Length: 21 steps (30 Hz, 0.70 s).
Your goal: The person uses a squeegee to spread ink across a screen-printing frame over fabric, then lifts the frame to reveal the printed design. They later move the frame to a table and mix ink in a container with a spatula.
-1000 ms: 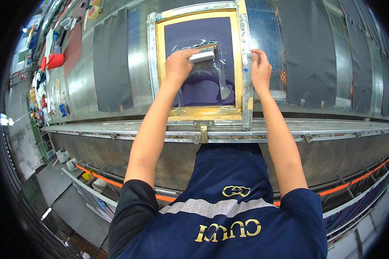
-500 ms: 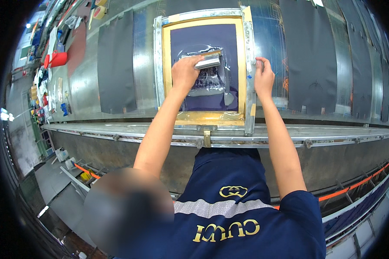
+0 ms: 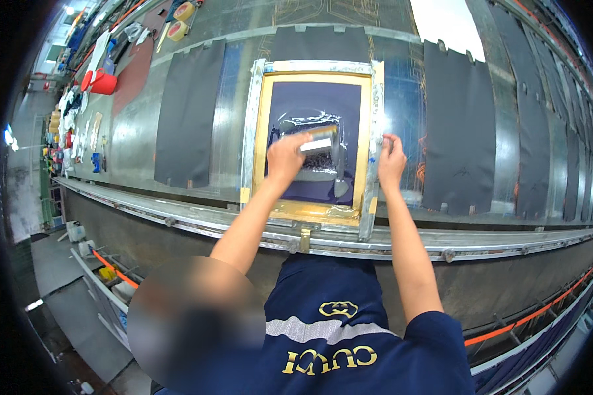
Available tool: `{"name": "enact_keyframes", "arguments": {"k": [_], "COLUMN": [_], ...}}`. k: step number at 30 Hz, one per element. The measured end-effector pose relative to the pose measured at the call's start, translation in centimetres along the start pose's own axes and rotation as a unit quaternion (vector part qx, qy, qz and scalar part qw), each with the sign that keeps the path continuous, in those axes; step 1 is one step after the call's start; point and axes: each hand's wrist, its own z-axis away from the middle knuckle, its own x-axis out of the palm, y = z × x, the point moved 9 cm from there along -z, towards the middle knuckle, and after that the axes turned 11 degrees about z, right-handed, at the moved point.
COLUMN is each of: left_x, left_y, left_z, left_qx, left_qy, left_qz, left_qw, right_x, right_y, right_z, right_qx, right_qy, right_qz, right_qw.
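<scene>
A screen-printing frame point(image 3: 377, 99) with a yellow-edged mesh lies on the long table in front of me. Wet, glossy ink point(image 3: 341, 189) spreads over the middle of its dark purple screen. My left hand point(image 3: 287, 159) is closed on a squeegee point(image 3: 319, 143), a short metal-bodied blade held crosswise and slightly tilted on the ink. The squeegee's left end is hidden by my fingers. My right hand point(image 3: 392, 161) is at the frame's right side bar, fingers curled in against its outer edge; the thumb is partly hidden.
Dark grey fabric panels point(image 3: 192, 115) lie along the table on both sides. A white sheet point(image 3: 447, 26) is at the far right. Tape rolls point(image 3: 178, 30) and a red bucket point(image 3: 100, 81) stand far left. A metal rail point(image 3: 402, 249) with a brass-coloured stop point(image 3: 304, 241) runs along the near edge.
The whole view has shifted, so the table and frame sit lower in the picture. Over the screen, the squeegee is slightly nearer to me. My right hand keeps its place at the frame's side.
</scene>
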Motion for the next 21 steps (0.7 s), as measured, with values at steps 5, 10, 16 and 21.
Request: {"name": "enact_keyframes", "arguments": {"k": [5, 10, 16, 21], "left_x": [1.7, 1.7, -0.8, -6.7], "left_y": [-0.3, 2.2, 3.2, 1.0], "left_z": [-2.2, 8.7, 14.1, 15.4], "left_qx": [0.015, 0.095, 0.094, 0.071], "left_qy": [-0.072, -0.061, -0.094, -0.083], "left_qz": [-0.075, -0.062, -0.014, 0.013], "left_qw": [0.994, 0.992, 0.991, 0.994], "right_x": [0.0, 0.2, 0.3, 1.4], "right_y": [-0.1, 0.8, 0.5, -10.5], "right_z": [0.0, -0.3, -1.5, 1.5], "right_qx": [-0.002, -0.008, -0.020, -0.038], "right_qy": [-0.020, 0.002, 0.014, 0.015], "right_qz": [0.008, -0.006, 0.000, 0.017], "right_qw": [1.000, 1.000, 1.000, 0.999]}}
